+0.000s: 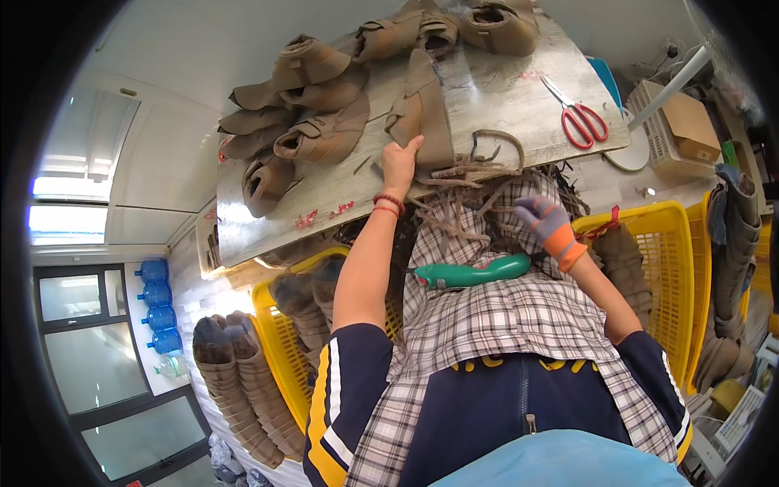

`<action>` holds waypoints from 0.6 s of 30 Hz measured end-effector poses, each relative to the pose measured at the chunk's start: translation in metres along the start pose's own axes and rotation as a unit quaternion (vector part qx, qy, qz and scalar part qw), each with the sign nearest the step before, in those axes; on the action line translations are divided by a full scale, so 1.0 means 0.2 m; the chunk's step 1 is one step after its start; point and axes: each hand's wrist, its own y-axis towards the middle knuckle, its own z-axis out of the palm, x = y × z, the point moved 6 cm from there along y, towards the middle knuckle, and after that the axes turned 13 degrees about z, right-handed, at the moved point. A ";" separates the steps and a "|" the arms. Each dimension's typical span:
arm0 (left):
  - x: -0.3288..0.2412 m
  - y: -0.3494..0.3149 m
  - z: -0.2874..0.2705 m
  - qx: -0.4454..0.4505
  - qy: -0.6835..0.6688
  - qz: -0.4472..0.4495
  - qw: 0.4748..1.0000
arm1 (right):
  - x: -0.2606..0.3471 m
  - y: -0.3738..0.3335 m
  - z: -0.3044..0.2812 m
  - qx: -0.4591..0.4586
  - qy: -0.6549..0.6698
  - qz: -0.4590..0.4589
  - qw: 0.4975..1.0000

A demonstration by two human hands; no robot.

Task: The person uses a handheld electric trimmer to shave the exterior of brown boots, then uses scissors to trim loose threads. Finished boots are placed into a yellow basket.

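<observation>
My left hand (399,168), bare with a red bead bracelet at the wrist, grips the near edge of a brown shoe upper (422,109) on the table. My right hand (545,221), in a purple and orange glove, is held over my lap with its fingers curled. Narrow brown trimmed strips (454,223) lie beside its fingertips; whether one is pinched there is too small to make out. Below the right hand, a green handheld tool (475,272) rests across my checked apron (487,316). More cut strips hang over the table's near edge.
Several brown shoe uppers (324,134) are piled on the table (316,191), left and far. Red-handled scissors (580,118) lie to the right. Yellow baskets (669,260) with brown pieces stand on both sides. Stacked brown pieces (235,381) stand at the left; a cardboard box (690,122) is far right.
</observation>
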 end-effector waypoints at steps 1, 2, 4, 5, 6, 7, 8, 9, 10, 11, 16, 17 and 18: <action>0.00 0.04 -0.01 -0.029 0.033 0.019 0.999 | 0.09 -0.08 0.05 0.035 -0.053 -0.039 0.997; -0.05 0.06 -0.01 -0.055 0.064 0.041 0.996 | 0.14 -0.15 0.10 0.067 -0.106 -0.077 0.989; -0.06 0.11 -0.04 0.058 -0.006 -0.016 0.998 | 0.09 -0.23 0.21 0.191 -0.146 -0.018 0.971; -0.11 0.09 -0.04 0.103 -0.059 -0.024 0.993 | 0.07 -0.25 0.26 0.214 -0.182 -0.072 0.957; -0.17 0.05 -0.03 0.146 -0.111 -0.034 0.982 | 0.04 -0.26 0.26 0.212 -0.224 -0.097 0.946; -0.37 -0.04 -0.04 0.174 -0.212 -0.060 0.960 | 0.04 -0.26 0.27 0.213 -0.264 -0.122 0.933; -0.48 -0.12 -0.11 0.224 -0.207 -0.079 0.949 | 0.06 -0.27 0.30 0.217 -0.304 -0.154 0.915; -0.53 -0.17 -0.19 0.272 -0.202 -0.098 0.936 | 0.16 -0.27 0.32 0.199 -0.374 -0.184 0.887; -0.61 -0.23 -0.27 0.320 -0.195 -0.116 0.920 | 0.22 -0.28 0.36 0.220 -0.401 -0.195 0.868; -0.70 -0.24 -0.37 0.328 -0.194 -0.136 0.914 | 0.26 -0.28 0.39 0.237 -0.429 -0.203 0.848; -0.67 -0.28 -0.77 0.155 -0.455 -0.210 0.851 | 0.28 -0.25 0.54 0.311 -0.439 -0.141 0.831; -0.65 -0.29 -0.80 0.090 -0.533 -0.206 0.816 | 0.31 -0.25 0.51 0.317 -0.401 -0.122 0.851; -0.63 -0.30 -0.84 0.025 -0.605 -0.197 0.771 | 0.34 -0.25 0.46 0.326 -0.375 -0.107 0.861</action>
